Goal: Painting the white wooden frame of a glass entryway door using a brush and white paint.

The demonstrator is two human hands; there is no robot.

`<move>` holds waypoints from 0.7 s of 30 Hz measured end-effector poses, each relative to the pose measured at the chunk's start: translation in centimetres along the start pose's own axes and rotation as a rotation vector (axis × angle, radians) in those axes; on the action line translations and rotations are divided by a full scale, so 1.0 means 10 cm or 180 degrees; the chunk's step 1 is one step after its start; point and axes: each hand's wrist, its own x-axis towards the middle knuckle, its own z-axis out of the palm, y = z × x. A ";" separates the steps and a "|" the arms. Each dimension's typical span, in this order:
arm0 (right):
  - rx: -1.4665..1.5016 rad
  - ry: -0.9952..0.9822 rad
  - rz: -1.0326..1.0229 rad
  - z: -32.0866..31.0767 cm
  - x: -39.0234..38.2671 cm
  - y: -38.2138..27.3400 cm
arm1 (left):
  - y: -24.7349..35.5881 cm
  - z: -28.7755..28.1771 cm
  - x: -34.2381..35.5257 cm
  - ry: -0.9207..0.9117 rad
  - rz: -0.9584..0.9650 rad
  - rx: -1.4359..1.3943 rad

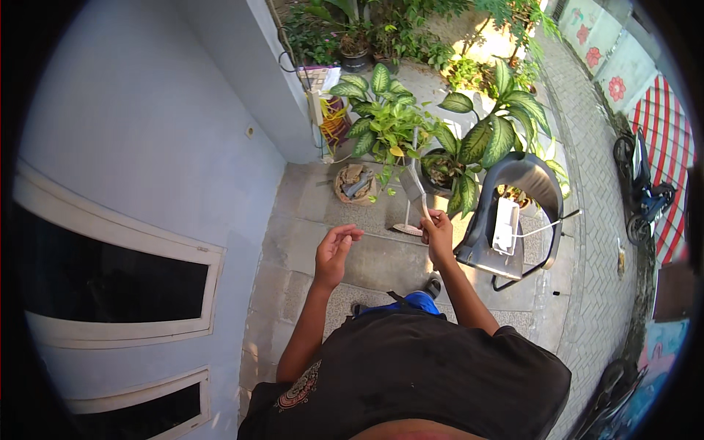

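My right hand (pixel 438 236) is closed round the pale handle of a hand tool with a flat grey head (pixel 413 185); the tool points away from me, and its exact kind is unclear. My left hand (pixel 336 257) is raised to the left, empty, its fingers loosely bent and apart from the thumb. On the black chair (pixel 485 257) at the right rests a white tray-like object (pixel 506 226), with a thin rod (pixel 546 226) reaching from it to a dark grip. Beyond my hands, a long-handled thing with a flat pale foot (pixel 407 229) touches the floor.
A pale blue wall with windows (pixel 125 330) runs along my left. Ahead stand potted plants (pixel 440 170) and a round container of crumpled material (pixel 354 183). Yellow cords (pixel 335 121) hang by the pillar. A motorcycle (pixel 645 194) stands across the paved lane (pixel 594 242).
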 end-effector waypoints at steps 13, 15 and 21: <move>0.0001 0.1163 -0.0332 -2.68 0.13 -1.23 | -0.63 2.46 0.99 -0.1028 -0.0312 -0.0382; -0.0104 0.1465 -0.0383 -2.97 0.18 -1.34 | -0.67 2.68 1.10 -0.1137 -0.0360 -0.0402; 0.0016 0.2180 -0.0300 -3.44 0.30 -1.29 | -0.75 2.99 1.60 -0.1406 -0.0483 -0.0293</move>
